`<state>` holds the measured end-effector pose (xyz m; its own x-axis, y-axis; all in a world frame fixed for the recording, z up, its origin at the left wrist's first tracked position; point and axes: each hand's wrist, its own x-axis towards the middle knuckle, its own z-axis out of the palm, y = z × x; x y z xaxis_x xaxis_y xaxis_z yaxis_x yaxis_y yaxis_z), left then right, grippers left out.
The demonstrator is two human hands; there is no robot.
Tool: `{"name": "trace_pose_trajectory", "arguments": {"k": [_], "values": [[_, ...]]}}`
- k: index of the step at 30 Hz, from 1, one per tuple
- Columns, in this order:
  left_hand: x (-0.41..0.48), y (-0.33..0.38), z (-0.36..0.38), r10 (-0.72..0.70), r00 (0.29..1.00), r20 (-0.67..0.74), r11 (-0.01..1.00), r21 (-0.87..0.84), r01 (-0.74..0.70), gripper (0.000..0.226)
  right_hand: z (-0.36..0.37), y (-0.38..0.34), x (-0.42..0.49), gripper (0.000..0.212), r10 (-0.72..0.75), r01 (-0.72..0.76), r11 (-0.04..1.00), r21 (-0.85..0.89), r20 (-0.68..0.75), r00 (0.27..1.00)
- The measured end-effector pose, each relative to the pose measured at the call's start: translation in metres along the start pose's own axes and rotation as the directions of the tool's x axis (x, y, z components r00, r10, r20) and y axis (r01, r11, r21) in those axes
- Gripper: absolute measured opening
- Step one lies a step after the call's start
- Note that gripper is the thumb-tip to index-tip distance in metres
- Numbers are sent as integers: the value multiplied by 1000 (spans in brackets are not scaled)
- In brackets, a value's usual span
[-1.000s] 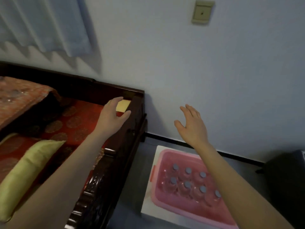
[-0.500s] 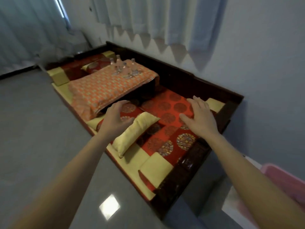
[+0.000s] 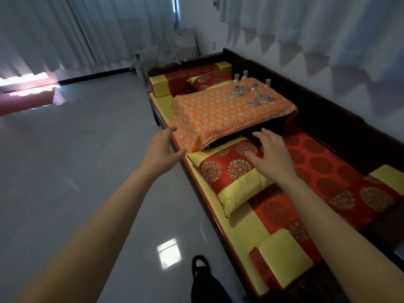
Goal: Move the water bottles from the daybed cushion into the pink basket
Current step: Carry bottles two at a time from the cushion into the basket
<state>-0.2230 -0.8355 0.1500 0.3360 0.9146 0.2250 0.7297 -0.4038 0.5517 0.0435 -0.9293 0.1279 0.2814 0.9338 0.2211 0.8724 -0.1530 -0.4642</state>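
Pale curtains (image 3: 87,29) hang behind a glossy grey floor (image 3: 65,171) bearing a black shoe (image 3: 200,264).

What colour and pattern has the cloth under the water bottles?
The cloth is orange with a small pale repeating motif, in the head view.

Clear, shiny plastic bottles (image 3: 244,85) stand on a matt orange woven cloth (image 3: 218,114). The cushion (image 3: 317,154) and pillow (image 3: 240,184) are red and yellow fabric with a satin sheen. The frame (image 3: 328,114) is dark polished wood. The grey floor (image 3: 76,171) is smooth and glossy, mirroring light. The curtains (image 3: 87,29) are thin, pale cloth.
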Motion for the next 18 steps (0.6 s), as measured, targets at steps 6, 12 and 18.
{"name": "trace_pose_trajectory", "arguments": {"k": [6,12,18], "values": [[85,-76,-13,-15,1000,-9,998,53,15,65,59,-33,98,60,-46,45,999,27,15,999],[168,-144,-14,-17,997,78,984,181,3,67,108,-58,203,60,-53,55,998,-24,74,996],[250,-213,-23,-119,989,89,981,167,103,69,159,-89,293,58,-74,78,996,-42,91,993]]}}
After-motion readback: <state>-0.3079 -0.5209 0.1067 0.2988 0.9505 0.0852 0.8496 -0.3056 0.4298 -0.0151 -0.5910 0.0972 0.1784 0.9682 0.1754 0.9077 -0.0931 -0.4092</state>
